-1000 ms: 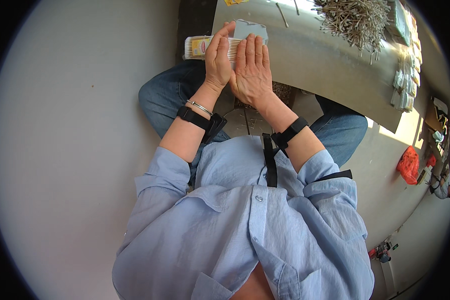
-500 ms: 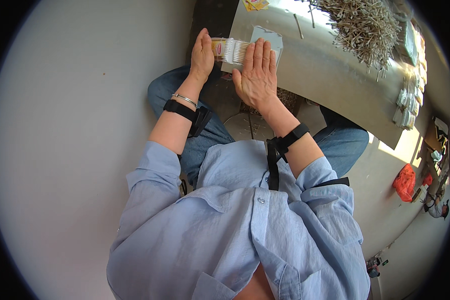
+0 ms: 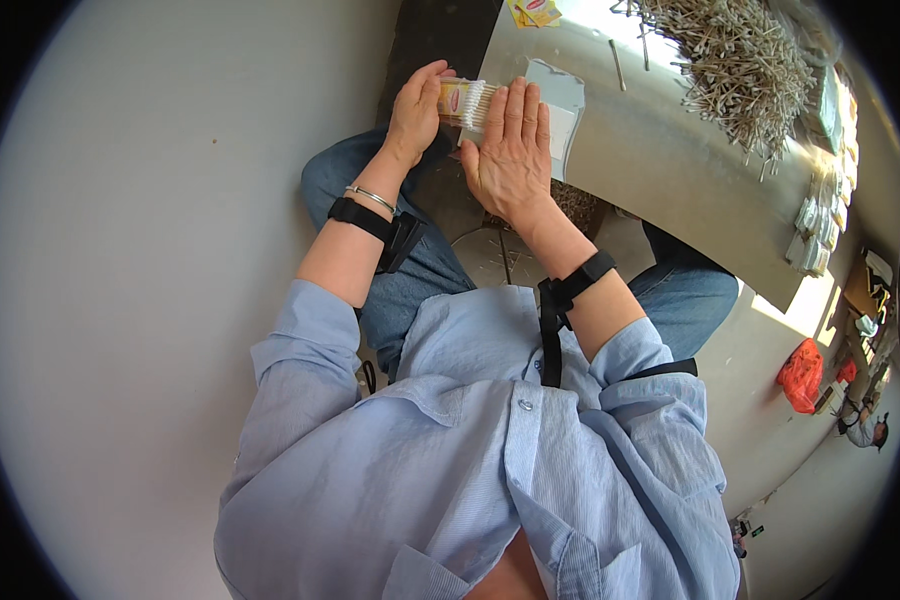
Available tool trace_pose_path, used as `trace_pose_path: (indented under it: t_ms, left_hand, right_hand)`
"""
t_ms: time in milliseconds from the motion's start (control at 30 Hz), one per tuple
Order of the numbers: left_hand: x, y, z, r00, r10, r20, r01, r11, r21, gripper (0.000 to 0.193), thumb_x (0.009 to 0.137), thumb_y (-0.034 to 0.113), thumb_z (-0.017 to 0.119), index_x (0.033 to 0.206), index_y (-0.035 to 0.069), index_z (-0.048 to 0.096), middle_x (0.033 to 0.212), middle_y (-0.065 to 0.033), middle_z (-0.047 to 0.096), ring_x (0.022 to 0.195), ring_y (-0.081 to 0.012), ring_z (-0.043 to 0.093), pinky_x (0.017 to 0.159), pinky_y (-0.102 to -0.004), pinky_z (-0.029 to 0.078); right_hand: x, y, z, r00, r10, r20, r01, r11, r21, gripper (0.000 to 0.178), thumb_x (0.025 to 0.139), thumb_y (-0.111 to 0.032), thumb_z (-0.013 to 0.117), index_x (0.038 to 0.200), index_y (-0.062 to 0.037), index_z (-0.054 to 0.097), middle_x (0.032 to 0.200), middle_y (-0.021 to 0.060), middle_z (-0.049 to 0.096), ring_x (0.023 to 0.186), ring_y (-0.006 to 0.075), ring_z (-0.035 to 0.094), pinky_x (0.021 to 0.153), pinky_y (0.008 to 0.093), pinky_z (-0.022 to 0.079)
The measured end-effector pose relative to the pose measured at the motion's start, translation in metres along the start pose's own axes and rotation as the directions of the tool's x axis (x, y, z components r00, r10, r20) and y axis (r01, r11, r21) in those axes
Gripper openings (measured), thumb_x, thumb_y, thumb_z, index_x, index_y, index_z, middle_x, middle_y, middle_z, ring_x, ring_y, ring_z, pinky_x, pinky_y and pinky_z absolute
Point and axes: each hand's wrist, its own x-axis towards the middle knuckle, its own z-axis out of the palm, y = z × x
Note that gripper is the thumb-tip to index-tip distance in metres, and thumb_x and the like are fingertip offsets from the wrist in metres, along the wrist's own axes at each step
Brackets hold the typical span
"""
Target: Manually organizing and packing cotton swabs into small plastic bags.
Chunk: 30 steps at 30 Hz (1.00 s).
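My left hand (image 3: 414,115) is curled round the end of a small clear packet with a yellow and red label (image 3: 456,99). At the packet's right end a row of cotton swabs (image 3: 478,104) shows white tips and pale sticks. My right hand (image 3: 513,150) lies flat, palm down, fingers stretched and close together, over the right part of the swabs. How far the swabs reach under that palm is hidden. Beneath the right hand, a pale blue board (image 3: 567,95) with a white piece (image 3: 562,128) on it rests at the table's edge.
The metal table (image 3: 660,180) carries a large heap of loose cotton swabs (image 3: 745,75) at the far right. Filled packets (image 3: 822,215) line its right edge. Yellow labels (image 3: 536,12) and a few stray swabs (image 3: 617,65) lie farther back. A red bag (image 3: 800,376) is on the floor.
My right hand has slid left over the board toward the packet, and less of the swabs' sticks shows. The left fingers have curled more round the packet. The whole view has shifted slightly.
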Motion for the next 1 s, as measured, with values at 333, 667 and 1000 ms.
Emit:
trace_pose_path:
  t_ms: [333, 667, 1000]
  left_hand:
    - [0.0049, -0.0052, 0.0019, 0.994, -0.101, 0.048, 0.105, 0.989, -0.106, 0.037, 0.102, 0.02, 0.035, 0.13, -0.002, 0.047, 0.122, -0.0131, 0.058, 0.111, -0.0202, 0.056, 0.097, -0.0292, 0.043]
    - [0.0075, -0.0013, 0.0022, 0.965, -0.231, 0.125, 0.258, 0.926, -0.276, 0.039, 0.102, 0.022, 0.035, 0.133, 0.0, 0.045, 0.124, -0.012, 0.056, 0.111, -0.0195, 0.055, 0.094, -0.0316, 0.045]
    - [0.0064, 0.0017, 0.0022, 0.97, -0.215, 0.112, 0.238, 0.935, -0.264, 0.04, 0.102, 0.023, 0.035, 0.133, -0.001, 0.044, 0.123, -0.0125, 0.057, 0.11, -0.02, 0.056, 0.092, -0.0325, 0.047]
  right_hand:
    - [0.0001, 0.0, 0.0036, 1.0, 0.019, -0.005, -0.019, 1.0, -0.004, 0.078, 0.087, -0.038, 0.047, 0.142, 0.0109, 0.021, 0.15, 0.0293, 0.015, 0.142, 0.0421, 0.008, 0.116, 0.0473, 0.005]
    - [0.0022, -0.0005, -0.0005, 0.999, 0.044, -0.001, -0.044, 0.998, 0.04, 0.075, 0.088, -0.038, 0.046, 0.141, 0.01, 0.026, 0.15, 0.0279, 0.017, 0.142, 0.0402, 0.009, 0.116, 0.0468, 0.006]
    - [0.0023, -0.0008, 0.0007, 0.999, 0.045, 0.0, -0.045, 0.998, 0.033, 0.075, 0.087, -0.039, 0.047, 0.141, 0.0095, 0.027, 0.15, 0.0275, 0.018, 0.142, 0.0398, 0.01, 0.116, 0.0467, 0.005]
